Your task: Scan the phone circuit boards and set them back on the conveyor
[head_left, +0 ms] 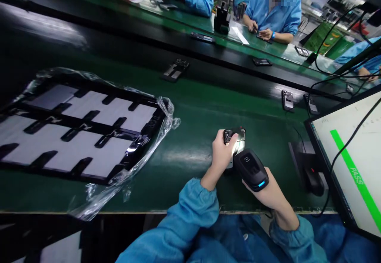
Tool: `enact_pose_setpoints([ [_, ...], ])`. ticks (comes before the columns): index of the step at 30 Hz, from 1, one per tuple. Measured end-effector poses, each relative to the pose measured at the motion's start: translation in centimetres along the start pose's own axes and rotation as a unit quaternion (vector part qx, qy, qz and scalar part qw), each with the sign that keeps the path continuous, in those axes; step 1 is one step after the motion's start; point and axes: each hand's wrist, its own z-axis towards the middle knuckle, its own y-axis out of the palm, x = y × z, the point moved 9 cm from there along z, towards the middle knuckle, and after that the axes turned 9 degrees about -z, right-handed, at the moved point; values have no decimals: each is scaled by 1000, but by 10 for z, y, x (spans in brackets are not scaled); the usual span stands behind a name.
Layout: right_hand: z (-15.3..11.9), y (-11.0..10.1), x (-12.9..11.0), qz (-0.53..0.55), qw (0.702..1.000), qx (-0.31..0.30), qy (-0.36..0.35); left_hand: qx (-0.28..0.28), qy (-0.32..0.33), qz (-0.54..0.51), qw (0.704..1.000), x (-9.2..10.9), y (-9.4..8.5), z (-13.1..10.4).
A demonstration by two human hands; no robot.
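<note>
Near the front edge of the green bench, my left hand (222, 152) is closed on an opened phone body (239, 136), its thumb lying across the exposed inside. My right hand (268, 187) grips a black handheld scanner (250, 167) with a blue light at its rear. The scanner's head is beside the phone's lower part and hides some of it. White light falls on the phone's inner face. Most of my right fingers are hidden under the scanner.
A black tray (113, 130) with pale panels and clear plastic wrap lies left. A monitor (351, 167) showing PASS and a mouse (314, 179) stand right. Phone bodies (176, 70) lie along the dark strip behind. Across it, people (274, 13) in blue work.
</note>
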Motion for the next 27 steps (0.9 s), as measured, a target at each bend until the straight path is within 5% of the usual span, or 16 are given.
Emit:
enact_pose_setpoints([
  [6,-16,-10,1,11,1000,9,-1,4,28,-13,1000,3,-3,1],
  [16,10,1,-56,49,996,9,-74,13,-12,11,1000,2,-3,-13],
  [21,-4,-7,-31,105,993,-48,13,23,29,-40,998,13,-6,-10],
  [27,-20,-13,-17,138,986,-87,31,56,58,67,995,30,-12,-19],
])
